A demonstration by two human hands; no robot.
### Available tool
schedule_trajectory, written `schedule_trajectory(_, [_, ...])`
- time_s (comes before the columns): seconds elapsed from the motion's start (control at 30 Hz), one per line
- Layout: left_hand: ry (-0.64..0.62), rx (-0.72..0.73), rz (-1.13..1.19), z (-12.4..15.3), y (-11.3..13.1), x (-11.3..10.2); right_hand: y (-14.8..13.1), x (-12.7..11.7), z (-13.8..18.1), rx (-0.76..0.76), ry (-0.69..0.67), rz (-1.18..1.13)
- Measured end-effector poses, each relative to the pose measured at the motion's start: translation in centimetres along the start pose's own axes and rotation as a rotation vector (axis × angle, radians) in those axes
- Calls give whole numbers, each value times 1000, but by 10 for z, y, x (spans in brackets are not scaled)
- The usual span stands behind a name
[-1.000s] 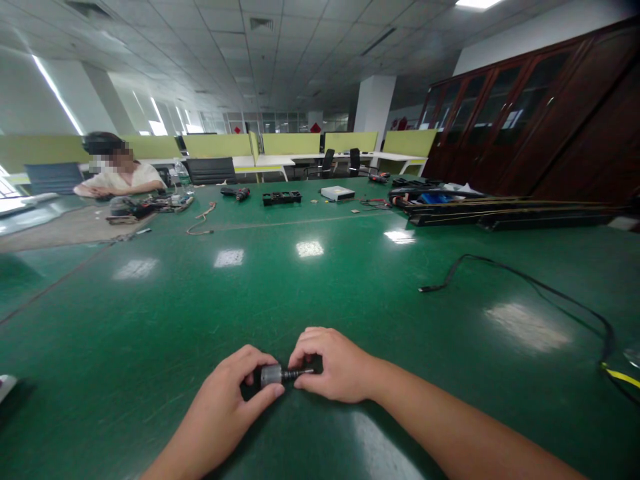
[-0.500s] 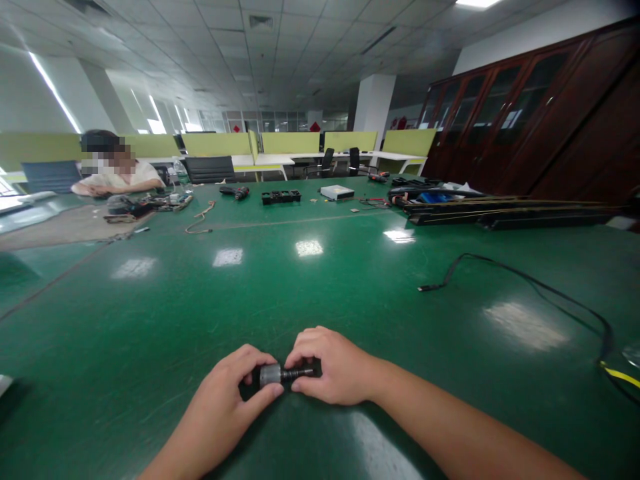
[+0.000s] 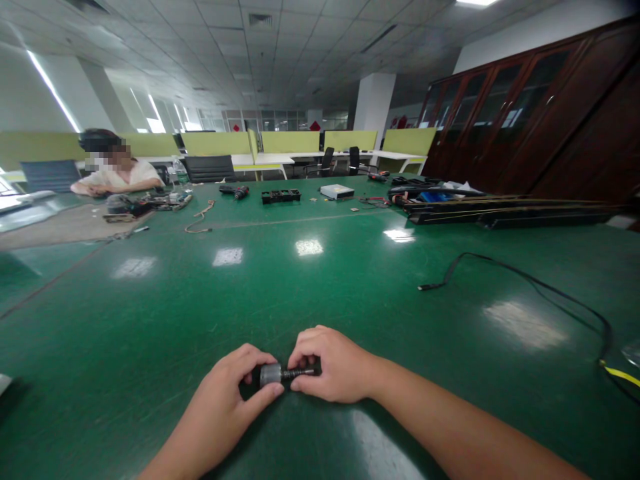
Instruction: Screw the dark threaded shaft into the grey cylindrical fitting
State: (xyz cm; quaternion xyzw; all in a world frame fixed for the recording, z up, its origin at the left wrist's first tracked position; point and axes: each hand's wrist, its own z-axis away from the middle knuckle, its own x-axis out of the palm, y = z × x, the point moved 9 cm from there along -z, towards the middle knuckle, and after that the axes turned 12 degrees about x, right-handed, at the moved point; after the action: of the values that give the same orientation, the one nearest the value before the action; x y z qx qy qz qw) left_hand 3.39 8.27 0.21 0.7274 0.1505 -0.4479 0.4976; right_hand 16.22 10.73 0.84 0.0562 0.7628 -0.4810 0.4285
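Observation:
A small metal part lies lengthwise between my hands, low in the middle of the head view; it has a thick grey cylinder (image 3: 271, 375) at its left and a thin dark ridged shaft (image 3: 295, 373) running right. My left hand (image 3: 233, 387) is closed on the cylinder, thumb in front and fingers behind. Around the shaft's right part curl the thumb and fingers of my right hand (image 3: 335, 367). The tip of the shaft shows between them, close to the palm. Whether the part touches the green table (image 3: 280, 287) I cannot tell.
A black cable (image 3: 530, 280) crosses the table at the right. Farther back lie a power drill (image 3: 235, 192), a black frame-like part (image 3: 281, 197), a silver box (image 3: 337, 193) and long dark strips (image 3: 500, 212). Another person (image 3: 120, 173) sits at the far left.
Almost nothing differs. The fingers of my right hand have shifted very slightly along the shaft, while my left hand keeps its place on the cylinder.

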Motion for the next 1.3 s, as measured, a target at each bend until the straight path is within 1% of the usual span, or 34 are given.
schedule_trajectory(0.33, [-4, 0, 4, -1, 0, 0, -1, 0, 2, -16, -3, -23])
schedule_trajectory(0.67, [5, 3, 2, 0, 0, -1, 1, -1, 2, -42, 26, -3])
schedule_trajectory(0.83, [0, 0, 1, -1, -1, 0, 7, -8, 2, -31, 19, 5])
schedule_trajectory(0.97, [6, -10, -8, -2, -1, -1, 21, -18, 1, 31, -35, -46])
schedule_trajectory(1.03, [8, -11, -8, -2, -1, -2, 35, -26, 0, 138, -5, -105])
schedule_trajectory(1.1, [9, -9, -5, -1, 0, -2, 41, -30, -1, 186, 9, -146])
schedule_trajectory(1.3, [14, 1, -4, -1, 1, -4, 22, -17, 2, 61, -73, -18])
